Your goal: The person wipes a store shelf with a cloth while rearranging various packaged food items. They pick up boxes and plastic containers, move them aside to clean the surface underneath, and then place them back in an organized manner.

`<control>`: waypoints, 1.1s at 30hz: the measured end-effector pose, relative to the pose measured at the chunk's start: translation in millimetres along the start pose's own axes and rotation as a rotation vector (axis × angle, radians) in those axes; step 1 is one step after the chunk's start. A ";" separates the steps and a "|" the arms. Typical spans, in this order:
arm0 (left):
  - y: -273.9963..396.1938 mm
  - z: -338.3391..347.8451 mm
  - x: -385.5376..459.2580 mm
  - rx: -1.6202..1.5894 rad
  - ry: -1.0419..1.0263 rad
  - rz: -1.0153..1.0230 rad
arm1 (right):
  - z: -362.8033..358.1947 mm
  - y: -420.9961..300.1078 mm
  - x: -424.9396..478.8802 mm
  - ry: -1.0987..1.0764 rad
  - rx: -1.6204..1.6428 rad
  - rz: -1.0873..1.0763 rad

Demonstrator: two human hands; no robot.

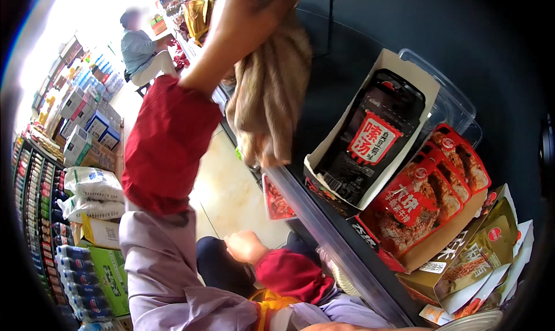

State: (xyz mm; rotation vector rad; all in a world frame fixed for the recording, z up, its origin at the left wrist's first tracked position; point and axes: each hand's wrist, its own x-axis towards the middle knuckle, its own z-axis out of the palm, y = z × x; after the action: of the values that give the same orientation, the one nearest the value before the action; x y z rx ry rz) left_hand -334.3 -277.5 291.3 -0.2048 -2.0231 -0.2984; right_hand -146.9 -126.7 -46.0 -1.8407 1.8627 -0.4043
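Note:
My left hand, reaching up at the top of the view, is closed on a brown cloth that hangs down beside the dark shelf. My right hand is curled over my dark-trousered knee, with nothing visible in it. Right of the cloth, an open carton on the shelf holds black snack packets. Next to it are a carton of red snack packets and one of gold-green packets. Both my forearms wear red sleeve covers.
A clear plastic strip edges the shelf. Behind the cartons is a clear plastic container. At left stand bottle shelves, white sacks, shrink-wrapped bottles and stacked boxes. A seated person is farther off, across the tiled floor.

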 end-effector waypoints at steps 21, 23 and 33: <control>5.1 52.8 -82.9 0.206 -1.141 -0.107 | -6.1 8.4 -9.9 0.025 0.015 0.016; 3.9 46.0 -88.0 0.165 -1.139 -0.058 | -7.7 12.0 -12.6 0.051 -0.012 0.015; -47.6 123.8 -76.3 0.416 -0.987 -0.223 | 1.5 -5.0 -17.6 0.030 -0.064 -0.116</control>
State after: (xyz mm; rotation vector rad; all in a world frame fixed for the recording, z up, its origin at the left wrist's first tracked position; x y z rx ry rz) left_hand -418.1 -287.2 163.6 0.1837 -3.0334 0.1387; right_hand -142.3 -109.3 -42.3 -2.0025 1.8131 -0.4199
